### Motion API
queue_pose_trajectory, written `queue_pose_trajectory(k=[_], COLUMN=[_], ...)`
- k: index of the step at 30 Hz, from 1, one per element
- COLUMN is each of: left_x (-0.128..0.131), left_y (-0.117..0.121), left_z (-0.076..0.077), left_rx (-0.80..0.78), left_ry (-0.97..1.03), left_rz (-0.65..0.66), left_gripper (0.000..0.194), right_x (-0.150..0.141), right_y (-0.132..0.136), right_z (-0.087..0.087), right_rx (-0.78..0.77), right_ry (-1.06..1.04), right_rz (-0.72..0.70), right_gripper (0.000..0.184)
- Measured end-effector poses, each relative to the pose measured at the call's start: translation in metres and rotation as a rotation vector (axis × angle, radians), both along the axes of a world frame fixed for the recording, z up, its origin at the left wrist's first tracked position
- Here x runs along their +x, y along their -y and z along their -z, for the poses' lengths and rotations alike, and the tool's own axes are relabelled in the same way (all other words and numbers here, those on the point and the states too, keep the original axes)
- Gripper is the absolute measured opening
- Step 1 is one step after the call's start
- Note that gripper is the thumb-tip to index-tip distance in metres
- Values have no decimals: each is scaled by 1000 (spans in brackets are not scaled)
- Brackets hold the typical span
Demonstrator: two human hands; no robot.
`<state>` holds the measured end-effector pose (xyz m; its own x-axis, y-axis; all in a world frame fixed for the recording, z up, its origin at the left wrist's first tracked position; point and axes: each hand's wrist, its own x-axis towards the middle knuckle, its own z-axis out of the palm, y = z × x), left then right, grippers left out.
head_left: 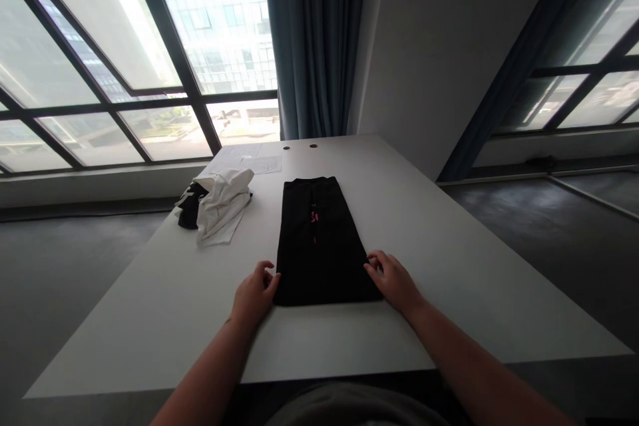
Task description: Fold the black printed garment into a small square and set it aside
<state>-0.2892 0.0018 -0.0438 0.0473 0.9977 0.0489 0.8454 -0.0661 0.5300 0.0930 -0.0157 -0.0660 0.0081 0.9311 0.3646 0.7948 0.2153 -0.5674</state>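
Note:
A black garment [324, 259] lies folded into a long flat panel on the white table, with small pink lettering down its middle. At its left edge rests my left hand [254, 289], fingers bent and a gap between thumb and forefinger. Its thumb tip touches the cloth. My right hand [394, 279] is at the opposite edge, fingers loosely curved and thumb apart from the forefinger, the tips against the side of the fabric. Neither hand visibly grips the cloth. The garment's exact kind cannot be made out in this fold.
A crumpled white cloth [224, 203] lies on the table's left side, with a black cloth [191, 208] partly under it. Sheets of paper [262, 164] lie farther back. Two round holes pierce the far end of the white table [449, 293]. A blue curtain [317, 46] hangs beyond, beside windows.

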Motion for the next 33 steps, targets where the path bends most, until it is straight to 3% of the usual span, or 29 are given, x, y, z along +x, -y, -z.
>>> queue_pose_trajectory(k=[4, 7, 13, 18, 23, 28, 33], left_x=[-11, -10, -2, 2, 3, 2, -9], left_y=[28, 35, 39, 41, 51, 71, 76], left_z=[4, 2, -6, -6, -4, -12, -23], left_rx=[12, 1, -63, -97, -91, -162, -216], left_ry=[126, 160, 102, 30, -82, -153, -159], left_rz=[46, 72, 138, 85, 77, 177, 295], left_gripper=[26, 31, 46, 28, 16, 14, 14], right_x=[-3, -5, -4, -5, -10, -8, 4], right_y=[43, 57, 55, 51, 58, 74, 80], right_z=[0, -4, -10, -8, -17, -21, -14], right_rx=[3, 7, -47, -126, -186, -278, -170], right_ry=[-37, -48, -95, -87, -58, 8, 90], right_rz=[-28, -41, -88, -92, -57, -117, -218], right_gripper=[22, 20, 22, 18, 16, 16, 13])
